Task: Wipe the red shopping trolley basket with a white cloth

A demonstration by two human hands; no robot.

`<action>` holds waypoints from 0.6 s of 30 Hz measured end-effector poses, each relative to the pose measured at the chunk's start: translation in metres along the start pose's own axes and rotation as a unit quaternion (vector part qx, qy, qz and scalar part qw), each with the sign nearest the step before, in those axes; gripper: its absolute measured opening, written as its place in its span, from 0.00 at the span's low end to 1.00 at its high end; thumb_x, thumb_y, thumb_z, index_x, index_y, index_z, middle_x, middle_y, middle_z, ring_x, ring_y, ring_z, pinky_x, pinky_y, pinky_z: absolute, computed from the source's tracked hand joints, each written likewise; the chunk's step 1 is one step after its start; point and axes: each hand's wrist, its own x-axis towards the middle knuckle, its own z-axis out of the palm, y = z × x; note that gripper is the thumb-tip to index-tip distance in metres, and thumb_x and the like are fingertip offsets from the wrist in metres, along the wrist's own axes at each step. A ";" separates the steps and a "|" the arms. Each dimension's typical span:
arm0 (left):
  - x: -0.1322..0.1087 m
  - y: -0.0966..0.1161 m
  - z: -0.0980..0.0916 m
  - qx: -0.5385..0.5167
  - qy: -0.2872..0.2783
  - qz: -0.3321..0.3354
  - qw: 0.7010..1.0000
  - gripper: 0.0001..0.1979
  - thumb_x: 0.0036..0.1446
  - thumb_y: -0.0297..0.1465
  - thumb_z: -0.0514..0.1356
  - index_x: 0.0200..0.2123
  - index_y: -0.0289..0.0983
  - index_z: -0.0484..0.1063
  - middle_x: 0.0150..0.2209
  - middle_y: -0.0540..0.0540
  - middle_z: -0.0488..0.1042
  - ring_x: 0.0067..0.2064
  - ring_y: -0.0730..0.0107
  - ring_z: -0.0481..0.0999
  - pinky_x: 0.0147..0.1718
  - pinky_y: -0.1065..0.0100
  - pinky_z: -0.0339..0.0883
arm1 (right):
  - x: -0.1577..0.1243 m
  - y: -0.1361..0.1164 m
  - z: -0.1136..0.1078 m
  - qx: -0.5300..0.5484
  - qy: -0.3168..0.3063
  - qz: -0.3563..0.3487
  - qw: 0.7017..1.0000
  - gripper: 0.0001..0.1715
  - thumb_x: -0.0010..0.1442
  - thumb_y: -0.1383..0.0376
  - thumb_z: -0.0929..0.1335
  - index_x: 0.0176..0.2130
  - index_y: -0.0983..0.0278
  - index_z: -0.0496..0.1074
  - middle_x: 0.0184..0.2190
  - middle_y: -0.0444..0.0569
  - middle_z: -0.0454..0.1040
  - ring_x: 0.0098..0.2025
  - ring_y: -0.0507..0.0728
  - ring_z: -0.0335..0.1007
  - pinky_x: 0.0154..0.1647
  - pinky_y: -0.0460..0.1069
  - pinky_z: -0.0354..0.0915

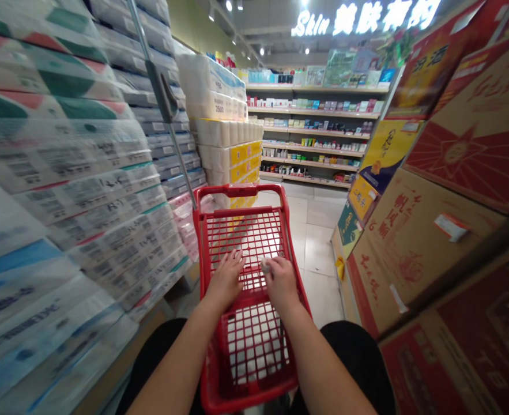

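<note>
A red plastic rolling shopping basket (206, 369) stands between my knees, its grid floor and walls showing. My left hand (227, 280) is over the basket with its fingers stretched out and nothing in them. I cannot tell whether it touches the grid. Beside it, my right hand (281, 278) has its fingers closed around a small pale wad (265, 264), which looks like crumpled tissue but is blurred. From the basket's left corner, a long metal pull rod (181, 154) with a dark grip (162, 92) rises up and leftward.
Wrapped paper packs (107, 202) are stacked high on my left, with toilet roll packs (219, 132) beyond. Printed cartons (396, 230) form a wall on my right. A tiled aisle (321, 248) leads to shelves (315, 112) of small goods under a lit sign (366, 17).
</note>
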 end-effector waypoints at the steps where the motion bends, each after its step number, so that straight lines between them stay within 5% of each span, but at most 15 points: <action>1: 0.000 0.000 0.000 -0.004 -0.002 0.000 1.000 0.36 0.42 0.20 0.56 0.59 0.37 0.64 0.65 0.42 0.57 0.69 0.59 0.48 0.66 0.51 0.46 | 0.000 0.000 -0.001 -0.006 0.024 0.022 0.999 0.20 0.56 0.77 0.64 0.44 0.61 0.75 0.44 0.52 0.71 0.48 0.59 0.63 0.50 0.54 0.65; 6: -0.001 -0.001 0.001 -0.025 -0.004 0.003 1.000 0.34 0.43 0.20 0.55 0.58 0.36 0.66 0.66 0.45 0.57 0.69 0.59 0.48 0.66 0.53 0.48 | -0.002 -0.001 0.000 0.023 -0.095 -0.060 0.993 0.22 0.49 0.81 0.64 0.37 0.60 0.76 0.41 0.47 0.72 0.46 0.57 0.64 0.49 0.51 0.64; 11: -0.002 0.000 -0.001 -0.037 -0.010 0.007 0.999 0.35 0.42 0.18 0.55 0.57 0.39 0.66 0.65 0.48 0.59 0.68 0.61 0.49 0.66 0.51 0.47 | -0.001 0.002 -0.008 -0.051 -0.012 0.051 0.997 0.16 0.51 0.81 0.63 0.31 0.62 0.73 0.34 0.49 0.70 0.41 0.57 0.64 0.44 0.51 0.64; 16: 0.000 0.001 -0.003 -0.032 -0.019 0.005 0.999 0.35 0.42 0.19 0.55 0.57 0.40 0.67 0.64 0.48 0.60 0.67 0.60 0.53 0.66 0.52 0.46 | -0.005 -0.002 -0.004 -0.042 -0.123 -0.028 0.991 0.16 0.47 0.81 0.65 0.27 0.61 0.71 0.32 0.46 0.70 0.39 0.56 0.64 0.39 0.48 0.62; 18: 0.000 0.001 -0.004 -0.032 -0.020 0.008 0.999 0.35 0.42 0.19 0.55 0.58 0.39 0.66 0.64 0.47 0.60 0.67 0.60 0.54 0.66 0.53 0.46 | -0.004 -0.002 -0.005 -0.049 -0.097 -0.010 0.994 0.15 0.49 0.81 0.65 0.27 0.62 0.71 0.32 0.47 0.69 0.39 0.56 0.63 0.40 0.48 0.62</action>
